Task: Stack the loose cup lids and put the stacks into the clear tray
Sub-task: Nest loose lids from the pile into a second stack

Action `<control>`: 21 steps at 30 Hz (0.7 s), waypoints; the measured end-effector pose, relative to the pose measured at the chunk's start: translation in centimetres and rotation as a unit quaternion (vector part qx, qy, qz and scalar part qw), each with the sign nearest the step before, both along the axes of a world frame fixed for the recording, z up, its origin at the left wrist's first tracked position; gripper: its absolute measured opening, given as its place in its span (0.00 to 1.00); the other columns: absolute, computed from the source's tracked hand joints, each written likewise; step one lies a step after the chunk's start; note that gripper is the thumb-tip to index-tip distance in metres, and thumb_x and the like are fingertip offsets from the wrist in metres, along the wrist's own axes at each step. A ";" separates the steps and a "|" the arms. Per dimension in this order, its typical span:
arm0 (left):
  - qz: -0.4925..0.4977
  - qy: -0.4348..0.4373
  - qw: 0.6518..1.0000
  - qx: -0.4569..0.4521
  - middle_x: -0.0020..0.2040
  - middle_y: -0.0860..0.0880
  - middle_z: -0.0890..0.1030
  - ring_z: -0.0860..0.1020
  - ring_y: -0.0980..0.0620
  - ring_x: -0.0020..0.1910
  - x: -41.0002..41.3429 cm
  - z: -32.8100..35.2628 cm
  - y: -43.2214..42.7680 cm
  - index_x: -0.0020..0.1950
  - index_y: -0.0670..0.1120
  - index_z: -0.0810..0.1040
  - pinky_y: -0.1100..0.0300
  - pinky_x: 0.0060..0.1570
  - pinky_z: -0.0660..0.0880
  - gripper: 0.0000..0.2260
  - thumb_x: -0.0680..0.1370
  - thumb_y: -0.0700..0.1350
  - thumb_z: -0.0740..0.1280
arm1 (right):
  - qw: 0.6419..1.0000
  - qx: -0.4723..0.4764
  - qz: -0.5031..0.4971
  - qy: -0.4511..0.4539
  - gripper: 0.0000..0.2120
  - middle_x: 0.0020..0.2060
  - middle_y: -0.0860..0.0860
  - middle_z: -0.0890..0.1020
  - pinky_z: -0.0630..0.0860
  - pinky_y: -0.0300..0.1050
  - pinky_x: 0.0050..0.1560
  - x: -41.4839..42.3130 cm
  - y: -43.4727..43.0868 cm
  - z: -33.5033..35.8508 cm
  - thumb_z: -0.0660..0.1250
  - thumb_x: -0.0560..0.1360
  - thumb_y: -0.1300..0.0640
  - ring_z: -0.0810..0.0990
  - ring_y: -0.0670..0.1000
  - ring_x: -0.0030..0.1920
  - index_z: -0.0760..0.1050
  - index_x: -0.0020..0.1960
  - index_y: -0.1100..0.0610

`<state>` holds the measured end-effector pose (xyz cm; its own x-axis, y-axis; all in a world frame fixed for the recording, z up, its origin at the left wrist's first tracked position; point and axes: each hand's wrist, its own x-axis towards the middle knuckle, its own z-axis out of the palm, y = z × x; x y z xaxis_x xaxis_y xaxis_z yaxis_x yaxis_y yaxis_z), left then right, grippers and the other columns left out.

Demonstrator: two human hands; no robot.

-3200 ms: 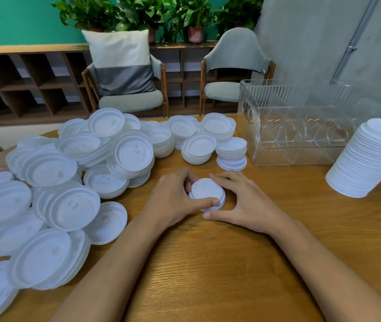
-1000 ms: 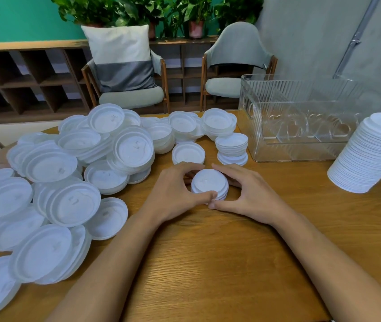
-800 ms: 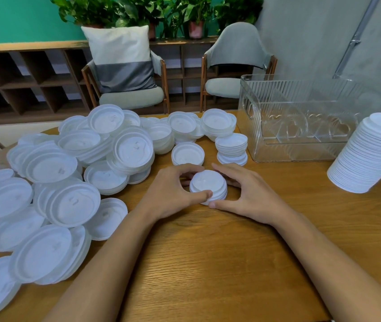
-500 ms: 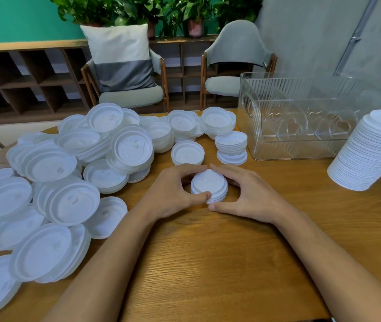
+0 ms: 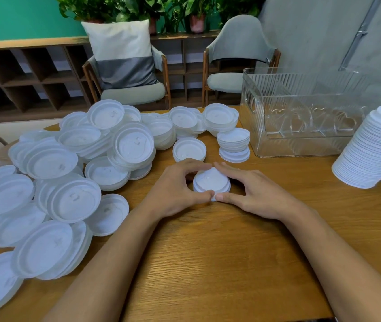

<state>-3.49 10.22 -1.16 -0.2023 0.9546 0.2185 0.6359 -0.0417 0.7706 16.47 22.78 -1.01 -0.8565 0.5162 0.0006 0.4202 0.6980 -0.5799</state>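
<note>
Squaring a small stack between both hands

The left hand [image 5: 175, 189] and right hand [image 5: 254, 194] curled around a small stack of lids [image 5: 211, 183] on the bench [image 5: 208, 252], thumbs almost meeting. I judge the stacking step was in hand; next, the stack needed a firm lift over to the clear tray [image 5: 301, 145], well apart at the right. Its lid count was hard to tell; the tall stack [image 5: 370, 154] was cut off by the frame edge.
</note>
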 end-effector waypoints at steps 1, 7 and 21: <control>-0.003 0.001 1.000 0.000 0.66 0.58 0.80 0.78 0.62 0.65 0.0 0.0 0.0 0.71 0.51 0.81 0.61 0.67 0.75 0.27 0.72 0.46 0.81 | 1.000 -0.004 -0.001 -0.007 0.41 0.82 0.40 0.57 0.55 0.51 0.82 0.0 0.1 -0.1 0.71 0.76 0.35 0.54 0.42 0.82 0.56 0.83 0.39; -0.014 0.039 0.999 -0.015 0.67 0.59 0.80 0.77 0.64 0.66 0.0 0.4 -0.4 0.72 0.53 0.79 0.64 0.67 0.74 0.28 0.73 0.51 0.81 | 1.000 0.000 -0.010 0.000 0.42 0.82 0.39 0.58 0.57 0.50 0.81 0.0 0.0 -0.1 0.72 0.75 0.35 0.55 0.43 0.82 0.56 0.83 0.39; 0.148 0.226 0.958 0.100 0.60 0.46 0.85 0.82 0.45 0.59 -1.4 -1.9 1.7 0.63 0.44 0.86 0.45 0.56 0.80 0.12 0.81 0.38 0.70 | 0.997 0.031 -0.042 0.048 0.35 0.78 0.38 0.67 0.54 0.20 0.64 -0.6 -0.8 -0.1 0.73 0.77 0.48 0.60 0.32 0.72 0.65 0.81 0.45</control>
<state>-4.92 11.89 -3.10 -0.2980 0.8003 0.5203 0.9098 0.0732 0.4085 15.84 21.94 -1.15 -0.8050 0.5820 0.1150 0.4231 0.6991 -0.5765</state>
